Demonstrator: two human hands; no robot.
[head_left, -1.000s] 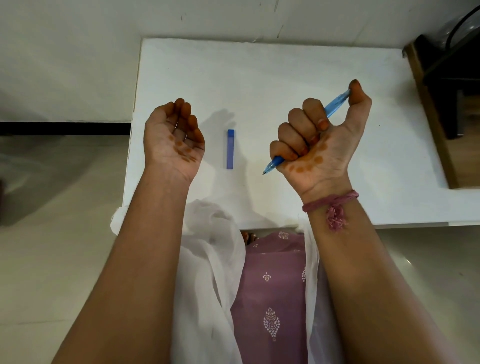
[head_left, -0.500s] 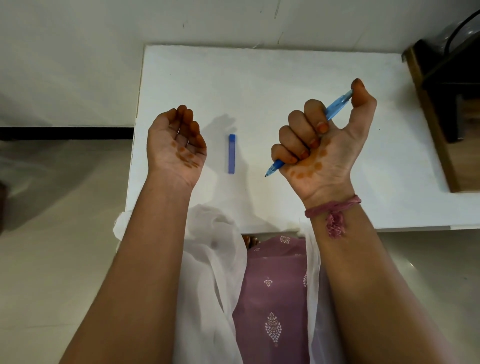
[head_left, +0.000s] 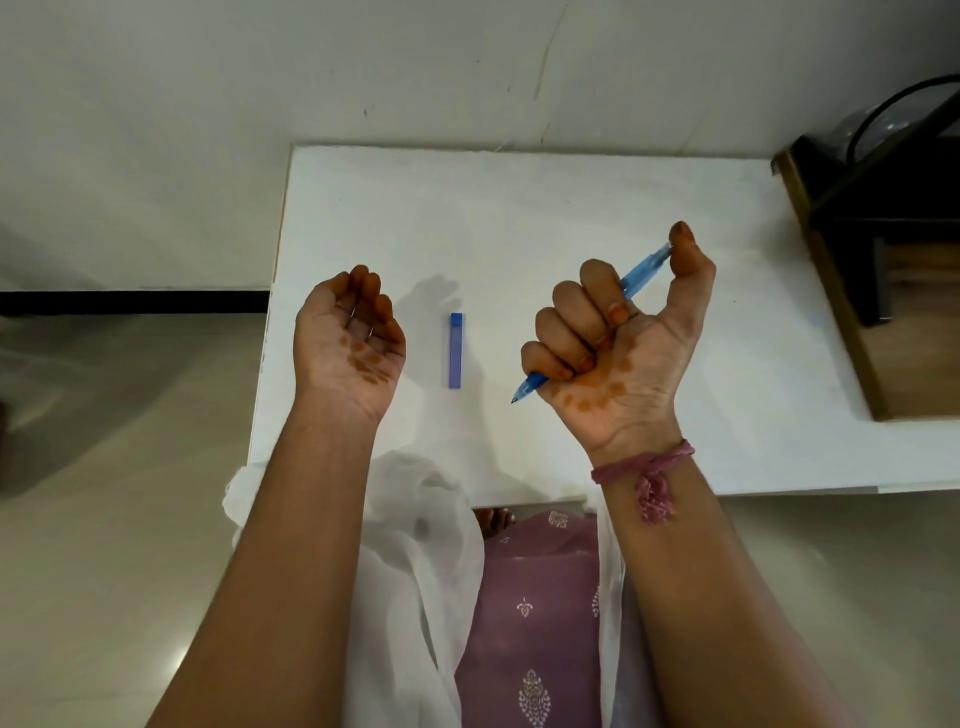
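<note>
You are working in soft, rather dim indoor light that is coming from your left, so your left hand (head_left: 348, 338) is casting a pale shadow to its right on the white tabletop (head_left: 519, 208). The floor (head_left: 130, 571) is showing a faint sheen. The tabletop's edges are bowing with wide-angle distortion, and the far right corner is sinking into darkness

White table (head_left: 519, 208) against pale wall (head_left: 208, 104)
</note>
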